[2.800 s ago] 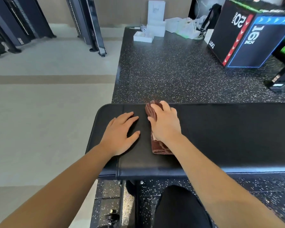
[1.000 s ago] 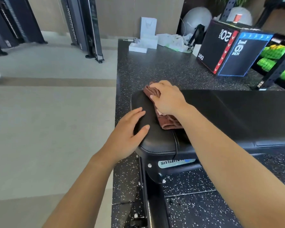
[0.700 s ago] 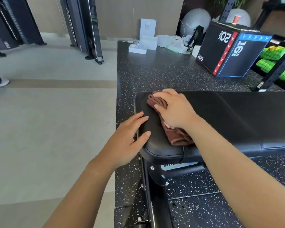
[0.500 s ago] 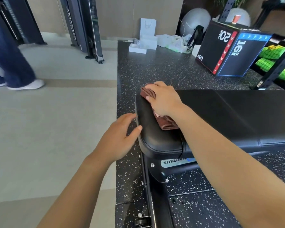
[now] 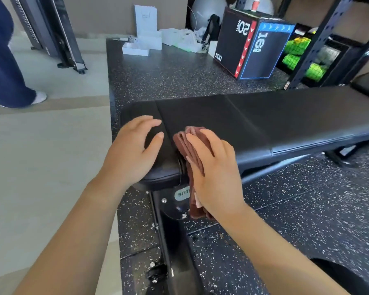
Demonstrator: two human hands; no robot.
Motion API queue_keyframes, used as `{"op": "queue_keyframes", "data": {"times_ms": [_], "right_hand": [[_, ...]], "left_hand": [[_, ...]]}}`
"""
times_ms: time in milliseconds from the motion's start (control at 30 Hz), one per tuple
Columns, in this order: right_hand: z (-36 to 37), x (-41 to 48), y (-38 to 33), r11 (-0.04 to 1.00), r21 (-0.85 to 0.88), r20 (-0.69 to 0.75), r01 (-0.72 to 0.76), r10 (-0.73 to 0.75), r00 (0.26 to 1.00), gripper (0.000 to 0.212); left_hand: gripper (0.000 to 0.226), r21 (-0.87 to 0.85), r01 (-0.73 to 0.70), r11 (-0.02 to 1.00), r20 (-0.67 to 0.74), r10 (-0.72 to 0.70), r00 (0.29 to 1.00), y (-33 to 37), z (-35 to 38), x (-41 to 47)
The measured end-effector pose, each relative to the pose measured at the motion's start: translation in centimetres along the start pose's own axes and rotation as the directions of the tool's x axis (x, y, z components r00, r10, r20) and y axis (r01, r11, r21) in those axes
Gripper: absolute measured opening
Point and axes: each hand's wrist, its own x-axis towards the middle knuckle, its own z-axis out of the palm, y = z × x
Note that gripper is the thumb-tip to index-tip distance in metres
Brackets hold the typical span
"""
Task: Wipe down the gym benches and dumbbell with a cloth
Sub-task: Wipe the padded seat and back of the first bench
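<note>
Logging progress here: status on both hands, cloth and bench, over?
Left hand flat on bench end. Right hand presses brown cloth over the near edge. A person's legs far left, clear of bench.

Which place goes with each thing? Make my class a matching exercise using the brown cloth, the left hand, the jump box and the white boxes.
Things: 1 cloth; 2 left hand; 3 jump box; 4 white boxes.
Places: A the mat's far left corner; B under the right hand; C flat on the bench's end pad; D right of the white boxes.
Pairs: 1-B, 2-C, 3-D, 4-A.
</note>
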Motion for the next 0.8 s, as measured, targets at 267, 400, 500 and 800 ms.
{"op": "queue_keyframes", "data": {"times_ms": [267, 400, 500, 800], "right_hand": [[-1.8, -2.1, 8.7, 0.967, -0.010, -0.271, -0.255, 0.243, 0.931, 0.039], [0.0, -2.6, 5.5, 0.988, 0.038, -0.268, -0.152, 0.157, 0.951, 0.042], [0.4, -2.8, 4.5, 0.993, 0.060, -0.231, -0.097, 0.109, 0.967, 0.042], [-2.8, -1.5, 11.1, 0.947, 0.012, -0.328, -0.321, 0.307, 0.894, 0.037]], "left_hand": [[0.041, 0.231, -0.137, 0.963, 0.168, 0.099, 0.981, 4.3, 4.5, 0.8], [0.043, 0.272, -0.146, 0.951, 0.190, 0.095, 0.977, 4.2, 4.5, 0.8], [0.044, 0.259, -0.155, 0.953, 0.207, 0.102, 0.973, 4.2, 4.4, 0.7], [0.040, 0.252, -0.140, 0.958, 0.201, 0.089, 0.975, 4.5, 4.3, 0.8]]}}
